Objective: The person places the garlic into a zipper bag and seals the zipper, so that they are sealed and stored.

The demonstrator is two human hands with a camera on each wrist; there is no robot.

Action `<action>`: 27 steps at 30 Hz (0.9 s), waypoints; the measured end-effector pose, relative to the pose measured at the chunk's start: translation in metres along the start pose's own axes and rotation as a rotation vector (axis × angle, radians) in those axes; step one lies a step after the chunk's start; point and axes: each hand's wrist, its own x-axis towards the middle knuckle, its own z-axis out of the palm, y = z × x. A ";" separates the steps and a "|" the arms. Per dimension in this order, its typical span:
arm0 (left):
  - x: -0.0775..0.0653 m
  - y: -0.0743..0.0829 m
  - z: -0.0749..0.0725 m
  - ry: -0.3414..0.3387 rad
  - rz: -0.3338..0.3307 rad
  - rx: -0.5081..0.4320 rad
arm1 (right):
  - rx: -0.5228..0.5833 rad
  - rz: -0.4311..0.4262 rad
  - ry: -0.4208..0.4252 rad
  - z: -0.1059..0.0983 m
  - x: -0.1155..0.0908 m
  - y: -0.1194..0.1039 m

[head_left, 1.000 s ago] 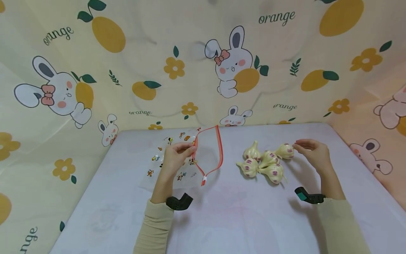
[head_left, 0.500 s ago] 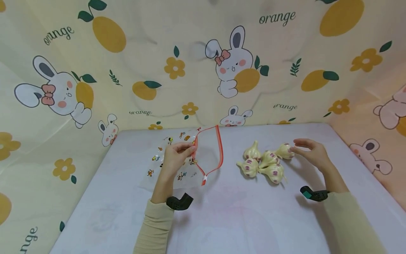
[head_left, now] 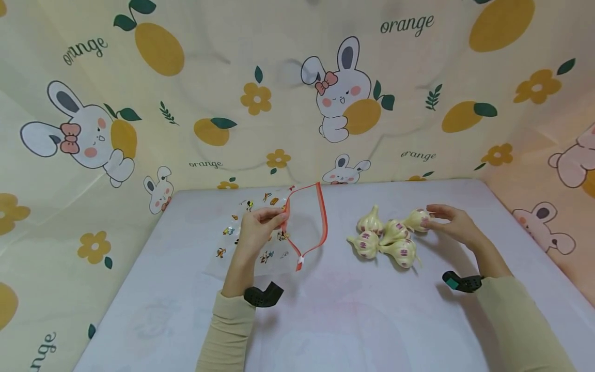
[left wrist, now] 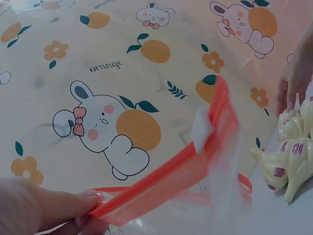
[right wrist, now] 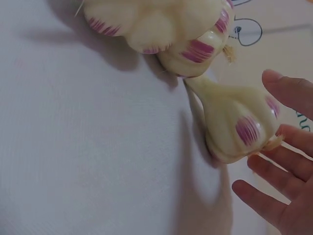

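Between thumb and fingers my left hand [head_left: 254, 231] pinches the red zip edge of a clear plastic zip bag [head_left: 266, 257] printed with small cartoon figures. The bag's mouth gapes toward the right, and a white slider [left wrist: 201, 129] shows on the red strip in the left wrist view. Several garlic bulbs [head_left: 395, 231] with purple streaks lie clustered right of the bag. My right hand [head_left: 454, 225] is at the rightmost garlic bulb [right wrist: 239, 122], thumb and fingers spread about its root end. Whether the fingertips touch it, I cannot tell.
A white table [head_left: 325, 320] carries everything. Behind and at both sides hangs a cream cloth [head_left: 288, 134] printed with rabbits and oranges. Each wrist wears a black camera strap; the right one [head_left: 462, 282] hangs over the table.
My right hand has shifted slightly left, and its thumb and fingers have spread around the rightmost garlic bulb. The left hand and the bag look unmoved.
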 end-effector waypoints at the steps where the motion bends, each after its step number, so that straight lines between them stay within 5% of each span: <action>1: 0.000 0.000 0.000 0.001 -0.005 0.000 | -0.001 -0.001 -0.004 0.000 0.000 0.000; 27: 0.002 -0.001 0.001 0.017 -0.027 -0.009 | -0.028 -0.002 0.033 0.009 0.003 0.002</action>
